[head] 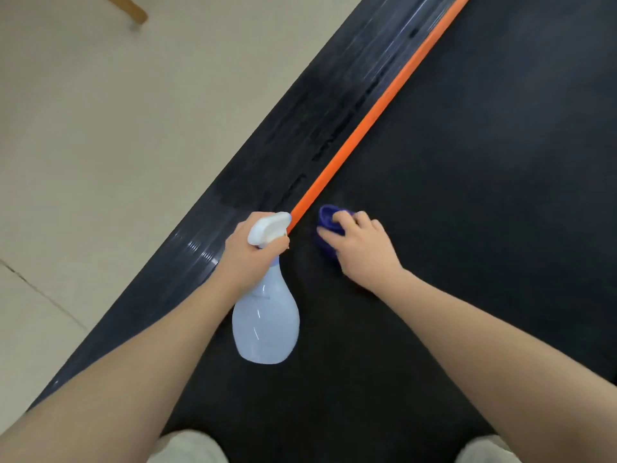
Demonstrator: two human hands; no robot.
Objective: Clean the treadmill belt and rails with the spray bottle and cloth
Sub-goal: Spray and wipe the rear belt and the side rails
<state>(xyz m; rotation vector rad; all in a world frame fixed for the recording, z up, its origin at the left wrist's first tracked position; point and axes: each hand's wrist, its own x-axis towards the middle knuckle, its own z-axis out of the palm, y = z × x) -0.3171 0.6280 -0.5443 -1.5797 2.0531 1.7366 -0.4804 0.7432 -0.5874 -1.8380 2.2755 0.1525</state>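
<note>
The black treadmill belt (pixel 467 195) fills the right and centre of the head view. An orange stripe (pixel 374 118) runs diagonally between the belt and the ribbed black side rail (pixel 300 135). My left hand (pixel 247 252) grips the neck of a pale blue spray bottle (pixel 265 325) with a white trigger head, its nozzle pointing toward the orange stripe. My right hand (pixel 362 248) holds a bunched purple cloth (pixel 329 223) and presses it on the belt just right of the stripe. Much of the cloth is hidden under my fingers.
Beige tiled floor (pixel 117 128) lies left of the rail. A wooden furniture leg (pixel 133 10) stands at the top left. My knees in light trousers (pixel 190 446) show at the bottom edge, on the belt.
</note>
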